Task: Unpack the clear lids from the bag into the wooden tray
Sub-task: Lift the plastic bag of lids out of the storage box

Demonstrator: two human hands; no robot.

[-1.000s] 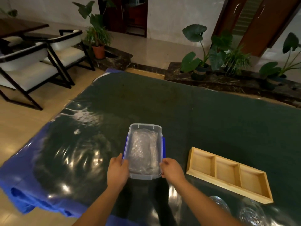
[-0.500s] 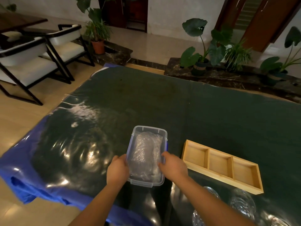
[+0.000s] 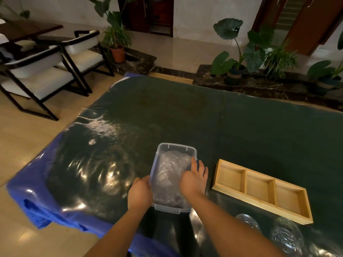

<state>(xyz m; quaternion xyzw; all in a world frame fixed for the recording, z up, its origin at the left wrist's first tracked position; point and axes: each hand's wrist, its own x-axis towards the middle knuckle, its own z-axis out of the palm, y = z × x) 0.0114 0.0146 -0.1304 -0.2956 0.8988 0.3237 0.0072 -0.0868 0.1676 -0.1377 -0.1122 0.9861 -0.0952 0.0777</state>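
A clear plastic box (image 3: pixel 176 147) sits on the dark table cover, holding a crumpled clear bag (image 3: pixel 171 170). My left hand (image 3: pixel 139 194) grips the box's near left wall. My right hand (image 3: pixel 194 178) reaches over the right rim, fingers spread on the bag's right side. The lids inside the bag cannot be made out. A wooden tray (image 3: pixel 216 187) with three compartments lies to the right of the box; all three show bare wood.
Two clear glass pieces (image 3: pixel 247 220) (image 3: pixel 286 236) rest at the near right edge, below the tray. The table cover (image 3: pixel 204 117) stretches far ahead; its blue edge (image 3: pixel 33 204) hangs at the left. Chairs (image 3: pixel 37 67) and potted plants stand beyond.
My right hand left the box's right wall and moved up onto the bag inside. The left hand stays on the left wall.
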